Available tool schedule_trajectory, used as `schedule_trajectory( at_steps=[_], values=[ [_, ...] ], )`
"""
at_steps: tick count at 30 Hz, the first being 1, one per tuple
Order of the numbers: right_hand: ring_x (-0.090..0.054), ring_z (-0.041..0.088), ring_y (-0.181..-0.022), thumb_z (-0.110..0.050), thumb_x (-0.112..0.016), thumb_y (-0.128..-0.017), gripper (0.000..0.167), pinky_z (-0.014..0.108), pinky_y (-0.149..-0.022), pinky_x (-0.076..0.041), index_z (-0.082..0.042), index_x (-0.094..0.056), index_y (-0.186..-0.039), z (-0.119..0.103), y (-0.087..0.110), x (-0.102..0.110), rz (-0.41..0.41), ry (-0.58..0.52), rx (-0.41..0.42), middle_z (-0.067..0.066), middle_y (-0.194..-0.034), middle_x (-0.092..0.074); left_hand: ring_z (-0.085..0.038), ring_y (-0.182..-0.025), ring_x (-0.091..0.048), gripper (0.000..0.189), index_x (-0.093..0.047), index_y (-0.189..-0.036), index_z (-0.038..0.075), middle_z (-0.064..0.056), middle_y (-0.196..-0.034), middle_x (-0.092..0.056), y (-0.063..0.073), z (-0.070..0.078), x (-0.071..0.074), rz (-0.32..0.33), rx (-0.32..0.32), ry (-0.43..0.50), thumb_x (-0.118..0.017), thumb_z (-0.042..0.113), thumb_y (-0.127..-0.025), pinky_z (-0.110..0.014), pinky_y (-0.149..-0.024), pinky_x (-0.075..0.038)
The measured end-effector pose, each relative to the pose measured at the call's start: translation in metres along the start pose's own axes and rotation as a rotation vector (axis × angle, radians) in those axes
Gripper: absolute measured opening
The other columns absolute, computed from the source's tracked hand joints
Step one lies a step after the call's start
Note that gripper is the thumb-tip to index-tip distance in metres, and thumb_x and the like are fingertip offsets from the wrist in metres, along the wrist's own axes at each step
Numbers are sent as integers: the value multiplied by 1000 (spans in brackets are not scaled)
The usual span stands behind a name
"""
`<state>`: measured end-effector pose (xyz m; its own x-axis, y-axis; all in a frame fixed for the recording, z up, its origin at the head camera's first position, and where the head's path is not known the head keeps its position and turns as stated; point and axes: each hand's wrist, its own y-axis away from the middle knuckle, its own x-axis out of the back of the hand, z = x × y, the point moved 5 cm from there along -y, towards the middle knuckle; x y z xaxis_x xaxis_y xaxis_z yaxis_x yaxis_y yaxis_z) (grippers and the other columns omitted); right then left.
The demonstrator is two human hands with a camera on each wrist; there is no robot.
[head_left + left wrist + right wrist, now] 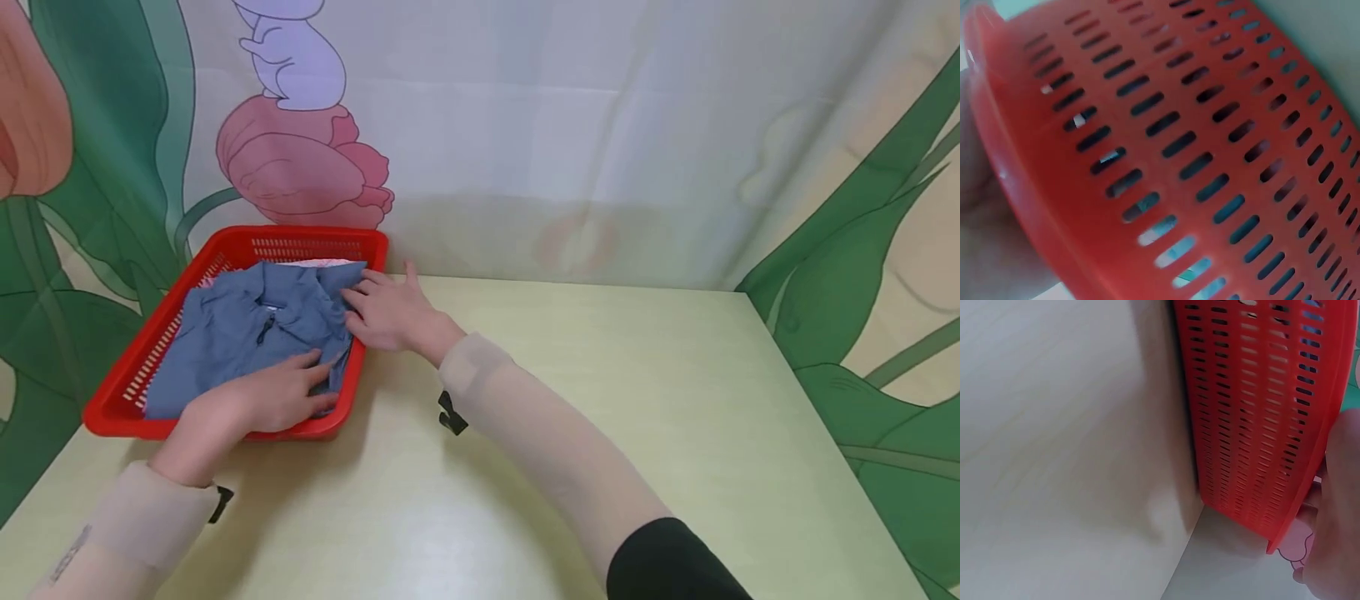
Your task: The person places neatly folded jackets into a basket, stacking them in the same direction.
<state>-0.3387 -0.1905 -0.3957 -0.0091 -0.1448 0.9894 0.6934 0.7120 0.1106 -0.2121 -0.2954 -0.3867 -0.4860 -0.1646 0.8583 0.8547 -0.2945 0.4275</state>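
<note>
A blue garment (236,337) with a collar and a dark zipper pull lies spread inside a red plastic basket (112,421). My left hand (273,396) reaches over the basket's front rim, its fingers resting on the garment's near right part. Over the right rim comes my right hand (393,312), fingers spread at the garment's right edge and thumb pointing away. In the left wrist view the slotted basket wall (1166,125) fills most of the picture. The right wrist view has my right hand (1335,512) across the basket's rim, fingertips partly hidden behind it.
Beneath the basket is a pale table (600,417), stretching to the right. Some pink cloth (318,262) shows under the garment at the back. A printed curtain (510,150) hangs right behind the basket and table.
</note>
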Motion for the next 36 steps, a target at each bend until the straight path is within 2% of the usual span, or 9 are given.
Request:
schedule_trajectory(
  at_steps=[9,12,16,19,22,26,28,31,36],
  values=[
    [-25,19,-151,-48,-34,-106,59,63,-120,-11,-26,-40,-160,-1,-6,3,-88,39,12,-3,-164,-35,-49,-129,-43,73,-39,-155,-1,-35,-155,-32,-10,8,2,-163,100,-99,-67,33,-97,-63,-99,-48],
    [-26,19,-150,-48,-34,-106,58,63,-120,-12,-26,-42,-158,-1,-7,2,-106,26,29,-3,-162,-37,-50,-132,-41,74,-38,-156,-1,-35,-156,-31,-11,7,0,-163,102,-85,-66,34,-98,-64,-99,-48],
    [-24,20,-151,-46,-33,-107,56,60,-120,-17,-24,-44,-158,-1,-7,-1,-79,-22,45,-1,-161,-38,-55,-140,-32,75,-35,-158,1,-36,-157,-28,-7,0,-1,-101,57,-14,-61,41,-100,-69,-104,-40],
    [-24,21,-150,-44,-37,-106,57,55,-119,-24,-21,-41,-159,0,-8,-1,-22,-116,59,1,-161,-36,-55,-140,-31,75,-36,-158,2,-36,-156,-30,-1,-6,3,4,14,61,-58,46,-102,-71,-104,-38],
    [-26,21,-149,-42,-44,-105,61,49,-118,-31,-18,-36,-160,2,-8,0,56,-217,78,4,-162,-32,-55,-137,-32,72,-41,-155,0,-35,-152,-35,6,-13,13,202,5,101,-59,45,-102,-73,-101,-39],
    [-25,21,-150,-50,-43,-105,66,47,-117,-32,-17,-32,-162,7,-7,2,144,-302,67,7,-165,-26,-57,-142,-17,75,-35,-156,-3,-38,-155,-22,17,-35,28,499,116,94,-63,38,-100,-80,-104,-26],
    [-24,21,-150,-56,-40,-105,69,49,-117,-31,-19,-32,-162,9,-6,3,169,-327,42,6,-165,-26,-59,-146,-3,81,-27,-158,-5,-39,-160,-8,19,-52,32,564,191,89,-62,38,-100,-82,-107,-16],
    [-22,21,-151,-63,-42,-101,76,54,-117,-28,-20,-30,-163,8,-6,5,155,-301,7,5,-166,-26,-59,-146,11,87,-13,-159,-8,-40,-160,7,16,-76,33,533,258,106,-54,42,-102,-81,-109,-6],
    [-15,24,-155,-59,-50,-99,80,63,-119,-17,-17,-27,-164,1,-8,5,31,-192,-23,5,-167,-27,-64,-143,6,92,-4,-156,-13,-46,-155,7,7,-103,20,358,290,131,-44,51,-104,-79,-110,-6]
  ],
)
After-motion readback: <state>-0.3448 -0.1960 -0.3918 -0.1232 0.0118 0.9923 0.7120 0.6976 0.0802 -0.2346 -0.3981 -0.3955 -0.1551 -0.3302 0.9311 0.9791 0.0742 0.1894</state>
